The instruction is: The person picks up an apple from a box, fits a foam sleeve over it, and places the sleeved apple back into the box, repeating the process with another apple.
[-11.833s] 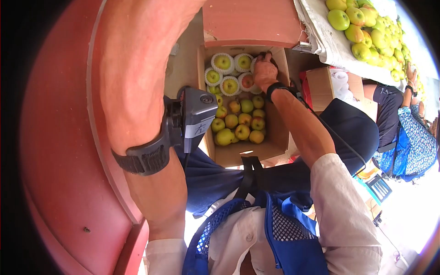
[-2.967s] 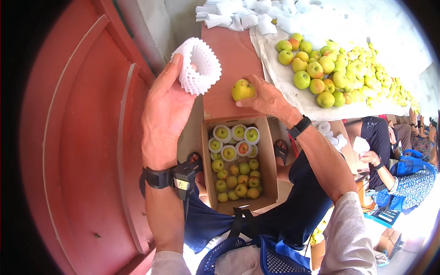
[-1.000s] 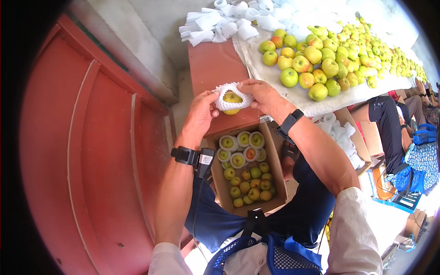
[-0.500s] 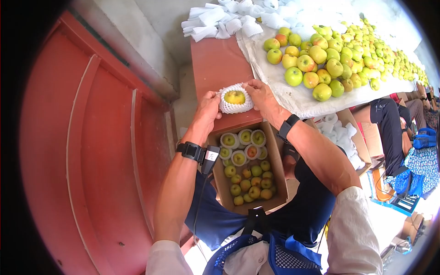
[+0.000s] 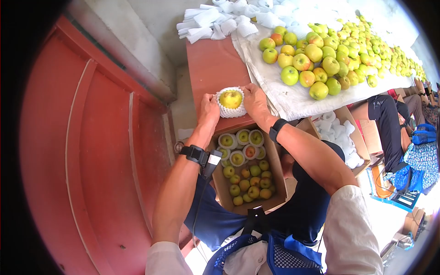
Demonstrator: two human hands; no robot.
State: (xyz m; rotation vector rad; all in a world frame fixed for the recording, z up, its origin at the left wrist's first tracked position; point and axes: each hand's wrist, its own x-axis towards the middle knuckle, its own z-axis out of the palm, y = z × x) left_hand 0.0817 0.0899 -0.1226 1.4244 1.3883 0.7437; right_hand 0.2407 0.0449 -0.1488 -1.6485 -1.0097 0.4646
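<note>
A yellow-green apple (image 5: 230, 98) sits in a white foam net (image 5: 233, 112) at the near end of the red tabletop, its top uncovered. My left hand (image 5: 209, 111) grips the net's left side with fingers closed. On the opposite side, my right hand (image 5: 255, 103) pinches the net's rim. Just below my hands stands an open cardboard box (image 5: 278, 183). Several netted apples (image 5: 238, 158) fill its far end, and bare apples (image 5: 251, 183) lie in the nearer part.
A heap of loose apples (image 5: 316, 52) covers the white cloth (image 5: 275, 98) to the right. Empty foam nets (image 5: 206, 20) are piled at the table's far end. Another carton (image 5: 360, 137) holds white foam. A red door (image 5: 110, 160) stands at left; other people sit far right.
The foam net has been drawn wider and lower around the apple, so more of its top shows. Both hands stay on the net; the view has shifted slightly.
</note>
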